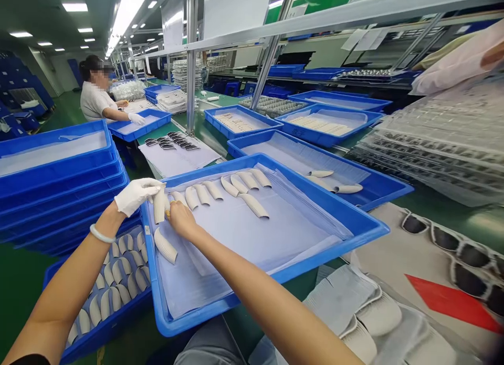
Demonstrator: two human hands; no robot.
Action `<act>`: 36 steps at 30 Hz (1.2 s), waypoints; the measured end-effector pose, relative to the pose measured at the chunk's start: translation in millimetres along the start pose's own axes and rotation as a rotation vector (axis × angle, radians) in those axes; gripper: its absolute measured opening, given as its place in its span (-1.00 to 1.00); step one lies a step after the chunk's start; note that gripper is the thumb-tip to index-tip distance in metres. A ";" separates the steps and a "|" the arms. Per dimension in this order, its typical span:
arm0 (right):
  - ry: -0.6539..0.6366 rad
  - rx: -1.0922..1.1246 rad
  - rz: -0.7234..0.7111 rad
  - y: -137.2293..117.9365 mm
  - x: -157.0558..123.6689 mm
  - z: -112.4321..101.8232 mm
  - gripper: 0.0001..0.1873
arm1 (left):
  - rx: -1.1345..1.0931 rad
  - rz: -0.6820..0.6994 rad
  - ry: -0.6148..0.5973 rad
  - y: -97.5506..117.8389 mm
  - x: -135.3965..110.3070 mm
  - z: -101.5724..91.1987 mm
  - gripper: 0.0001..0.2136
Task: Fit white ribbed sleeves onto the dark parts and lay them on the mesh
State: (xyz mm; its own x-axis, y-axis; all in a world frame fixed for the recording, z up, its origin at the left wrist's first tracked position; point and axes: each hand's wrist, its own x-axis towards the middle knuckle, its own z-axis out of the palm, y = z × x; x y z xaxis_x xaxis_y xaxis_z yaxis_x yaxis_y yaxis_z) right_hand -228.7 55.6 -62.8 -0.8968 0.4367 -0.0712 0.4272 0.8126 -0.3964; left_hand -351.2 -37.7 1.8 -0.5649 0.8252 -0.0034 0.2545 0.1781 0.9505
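A blue tray (354,231) lined with white sheets sits in front of me, tilted. Several cream curved plastic pieces (220,189) lie in a row along its far side. My left hand (136,194), in a white glove, grips one upright cream piece (159,205) at the tray's left corner. My bare right hand (181,218) is right beside it, fingers curled and touching the same piece. Another cream piece (165,246) lies loose on the sheet just below my hands.
A lower blue tray (98,331) at left holds several cream pieces. Stacked blue trays (59,170) stand further left. More blue trays (374,184) and clear blister trays (441,139) lie to the right. Sunglasses (452,249) rest at right. A co-worker (96,94) sits at the far left.
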 end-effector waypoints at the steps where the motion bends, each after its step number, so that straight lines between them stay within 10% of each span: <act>1: 0.006 -0.009 0.006 -3.8 5.9 3.2 -0.67 | -0.032 -0.006 0.016 0.9 -4.6 0.0 -0.58; 10: -0.069 -0.069 -0.025 -1.6 1.5 -0.6 -0.66 | -0.154 -0.066 0.062 -3.9 -36.3 0.6 -0.66; 18: -0.106 -0.177 0.048 76.9 -46.6 -48.8 -0.69 | -0.227 -0.216 0.031 -7.9 -53.3 7.0 -0.58; 26: 0.112 -0.304 0.508 170.1 -48.4 -77.0 -0.67 | -0.133 -0.209 0.016 11.4 -74.2 40.7 -0.55; 36: 0.162 -0.061 0.465 179.3 -93.1 -95.5 -0.66 | -0.229 -0.171 -0.086 55.2 -102.9 98.6 -0.62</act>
State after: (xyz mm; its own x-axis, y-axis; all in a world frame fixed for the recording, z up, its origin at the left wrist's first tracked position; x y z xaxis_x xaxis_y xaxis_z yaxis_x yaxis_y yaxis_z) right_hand -57.6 197.5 -39.8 -0.5821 0.8089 -0.0824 0.7880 0.5363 -0.3023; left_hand -201.6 -59.9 24.0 -0.5132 0.8378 -0.1861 -0.0277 0.2006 0.9793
